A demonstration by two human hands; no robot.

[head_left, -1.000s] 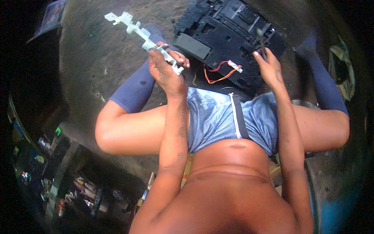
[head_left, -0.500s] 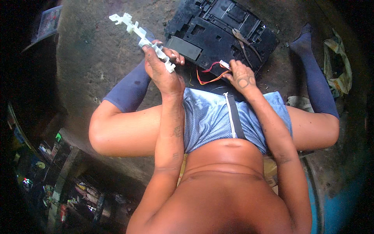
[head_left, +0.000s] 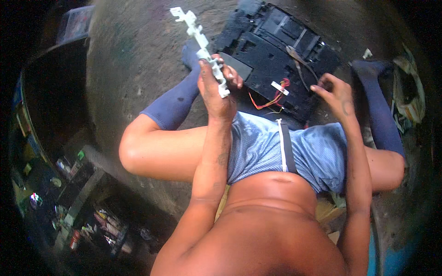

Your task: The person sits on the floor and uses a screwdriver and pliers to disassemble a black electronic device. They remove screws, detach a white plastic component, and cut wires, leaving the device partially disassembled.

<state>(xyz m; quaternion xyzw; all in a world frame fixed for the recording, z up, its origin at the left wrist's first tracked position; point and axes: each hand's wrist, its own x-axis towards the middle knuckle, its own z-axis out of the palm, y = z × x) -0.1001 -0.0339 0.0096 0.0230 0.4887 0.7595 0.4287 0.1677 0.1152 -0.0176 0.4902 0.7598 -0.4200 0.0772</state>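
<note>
My left hand grips a long white plastic strip with clip-like notches, tilted up and to the left. My right hand is raised beside the right edge of a black plastic machine casing, thumb and fingers apart with nothing seen between them. On the casing lies a white connector with red, orange and yellow wires. Pliers rest on the casing too, their handles reaching toward my right hand without visible contact.
The casing sits on a dark, dirty floor between my legs. A small white scrap is beyond my right foot, and a pale cloth-like sack is at far right. Cluttered small items fill the lower left; a clear bin stands upper left.
My right hand has let go of the white connector and moved right, its fingers now apart. The connector rests on the casing. My left hand still holds the white strip; the whole view has shifted.
</note>
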